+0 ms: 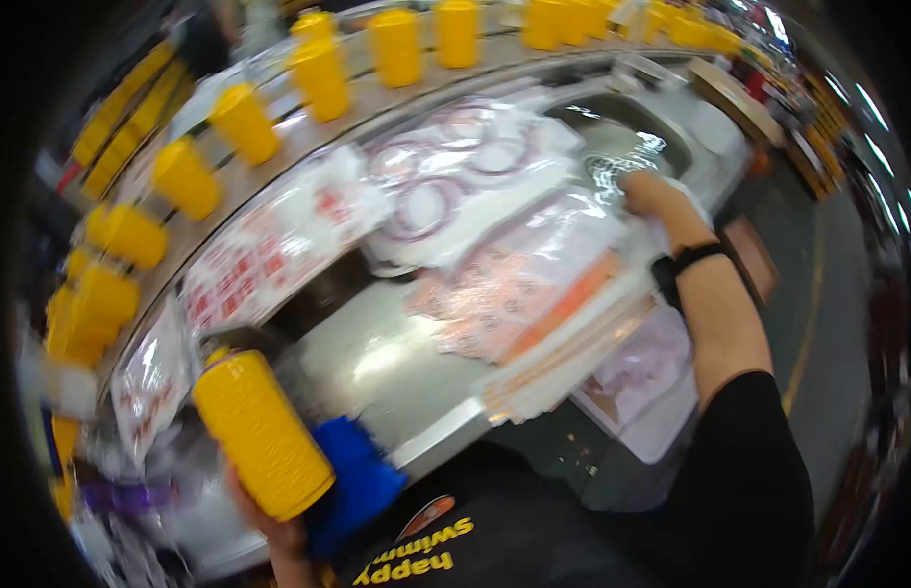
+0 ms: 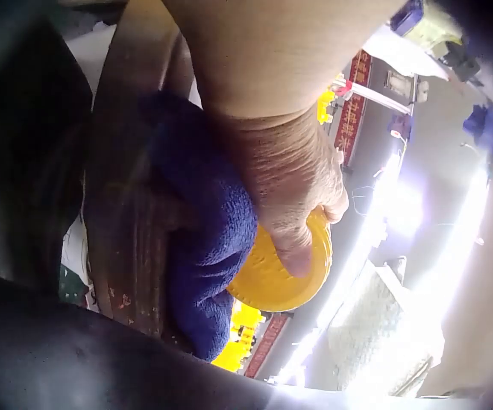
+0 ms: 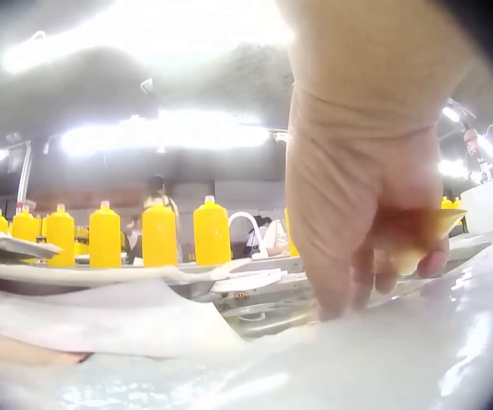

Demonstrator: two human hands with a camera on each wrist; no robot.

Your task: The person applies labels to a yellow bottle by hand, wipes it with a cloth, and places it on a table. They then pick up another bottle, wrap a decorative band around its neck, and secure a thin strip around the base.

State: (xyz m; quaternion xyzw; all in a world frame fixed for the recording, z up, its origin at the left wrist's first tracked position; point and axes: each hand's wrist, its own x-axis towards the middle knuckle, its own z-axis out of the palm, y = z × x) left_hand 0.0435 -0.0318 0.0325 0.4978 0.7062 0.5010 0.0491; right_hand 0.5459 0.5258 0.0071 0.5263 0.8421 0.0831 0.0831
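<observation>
My left hand (image 1: 277,529) grips a yellow plastic bottle (image 1: 262,436) that leans over to the left, its neck end away from me. In the left wrist view, the thumb lies across the round yellow base. A blue cloth (image 1: 355,472) is next to this hand and the bottle. At the far right, my right hand (image 1: 655,201) reaches down over a shiny clear patch beside a grey basin (image 1: 679,147). Its fingers point downward in the right wrist view, their tips close to a glossy whitish surface (image 3: 229,384). I cannot tell whether they pinch anything.
Printed sheets lie on the metal table (image 1: 377,353): a red-printed sheet (image 1: 245,279), a sheet with purple rings (image 1: 426,206) and an orange-printed stack (image 1: 514,294). Beyond, several yellow bottles (image 1: 245,122) line a curved conveyor. A white tray (image 1: 651,436) sits below the table's right side.
</observation>
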